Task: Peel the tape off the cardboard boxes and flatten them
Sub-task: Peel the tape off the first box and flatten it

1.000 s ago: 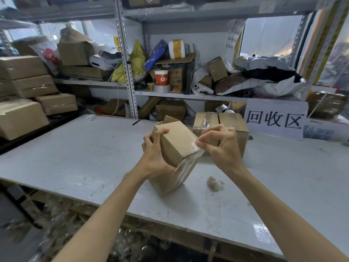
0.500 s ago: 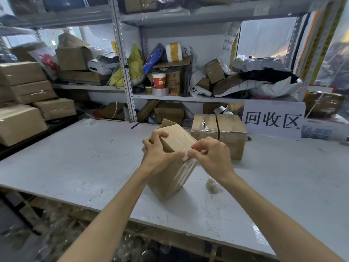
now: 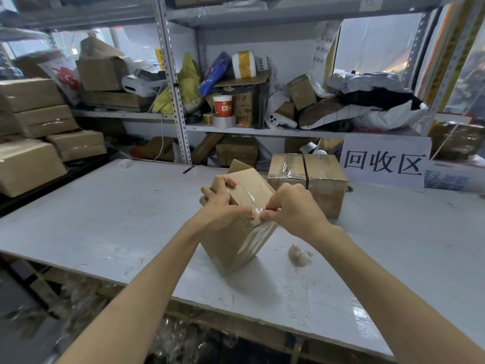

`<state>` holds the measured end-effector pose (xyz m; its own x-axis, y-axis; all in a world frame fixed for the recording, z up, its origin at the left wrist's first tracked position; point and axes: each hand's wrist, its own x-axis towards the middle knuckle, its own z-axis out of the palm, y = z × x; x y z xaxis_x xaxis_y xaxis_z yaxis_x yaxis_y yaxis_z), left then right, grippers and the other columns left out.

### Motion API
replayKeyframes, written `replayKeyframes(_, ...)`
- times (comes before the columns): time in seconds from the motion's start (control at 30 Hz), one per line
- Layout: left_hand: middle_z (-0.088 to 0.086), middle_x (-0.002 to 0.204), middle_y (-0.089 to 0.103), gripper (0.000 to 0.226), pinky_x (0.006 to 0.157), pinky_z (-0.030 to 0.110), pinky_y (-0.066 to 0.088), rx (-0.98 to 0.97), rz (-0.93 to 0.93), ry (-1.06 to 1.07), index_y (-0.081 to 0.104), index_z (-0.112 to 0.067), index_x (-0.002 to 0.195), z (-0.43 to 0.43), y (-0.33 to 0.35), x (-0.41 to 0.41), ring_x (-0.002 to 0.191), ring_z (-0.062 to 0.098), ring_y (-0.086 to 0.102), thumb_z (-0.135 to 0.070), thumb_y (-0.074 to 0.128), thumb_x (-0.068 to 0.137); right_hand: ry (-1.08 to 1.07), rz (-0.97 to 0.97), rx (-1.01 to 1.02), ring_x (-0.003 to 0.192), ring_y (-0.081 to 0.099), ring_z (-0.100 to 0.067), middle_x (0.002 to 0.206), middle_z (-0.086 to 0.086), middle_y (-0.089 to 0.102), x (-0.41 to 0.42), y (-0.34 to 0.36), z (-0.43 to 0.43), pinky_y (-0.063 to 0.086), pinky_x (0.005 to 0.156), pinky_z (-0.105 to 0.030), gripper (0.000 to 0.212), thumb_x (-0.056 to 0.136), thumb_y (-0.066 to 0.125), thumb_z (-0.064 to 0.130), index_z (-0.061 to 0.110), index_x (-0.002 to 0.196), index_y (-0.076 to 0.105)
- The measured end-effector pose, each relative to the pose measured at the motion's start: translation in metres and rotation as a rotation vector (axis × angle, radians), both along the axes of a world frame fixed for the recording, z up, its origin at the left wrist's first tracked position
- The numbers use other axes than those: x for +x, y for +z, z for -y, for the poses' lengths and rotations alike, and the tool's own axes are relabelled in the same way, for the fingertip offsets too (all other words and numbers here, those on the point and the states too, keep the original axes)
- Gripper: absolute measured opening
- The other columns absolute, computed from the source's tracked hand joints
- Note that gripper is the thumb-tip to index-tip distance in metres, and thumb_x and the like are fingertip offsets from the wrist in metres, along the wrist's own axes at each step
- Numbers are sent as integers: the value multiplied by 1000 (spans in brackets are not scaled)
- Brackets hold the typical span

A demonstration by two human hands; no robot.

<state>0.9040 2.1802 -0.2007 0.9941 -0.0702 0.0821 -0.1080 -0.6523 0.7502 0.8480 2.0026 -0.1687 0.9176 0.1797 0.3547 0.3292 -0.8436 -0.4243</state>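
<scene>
We have the box (image 3: 231, 248) tipped up on one lower edge, about midway along the tabletop (image 3: 105, 219) and nearer its front edge than its back. The tape (image 3: 248, 194) runs lengthwise across the upturned face. It starts at the near top edge, where our hands meet, and goes up and away toward the far edge, where a flap stands open. A further stretch runs down the right-hand side of the box.

Our right hand (image 3: 296, 208) is the one on the tape: thumb and fingertips (image 3: 266, 213) are closed in a tight pinch on its near end, right at the box edge. Our left hand (image 3: 223, 206) clasps the box from the left, fingers curled over the far top edge and the thumb just beside the pinch.

We judge the peel should follow the strip's length, away from us, while the left hand braces. A wad (image 3: 299, 254) of stripped tape lies to the right, and the other boxes (image 3: 315, 172) stand behind.
</scene>
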Motion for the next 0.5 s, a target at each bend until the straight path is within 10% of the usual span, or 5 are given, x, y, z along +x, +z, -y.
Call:
replayKeyframes(0.37,-2,107,24,71,86,28,35,42,39,-90,26,-34,110,7,9,-11,108,18,30,-34,82,68,-65,-3,179,61,63,-4,73,2,74,-17,-6,13,49,56,-14,20,73,82,29,13,84,79)
replayKeyframes(0.5,-3,108,21,70,91,31,39,92,91,-84,23,-35,106,14,9,-18,108,18,27,-41,77,62,-121,-57,135,61,64,-8,68,2,72,-20,-2,9,58,63,-30,31,64,86,40,13,79,78)
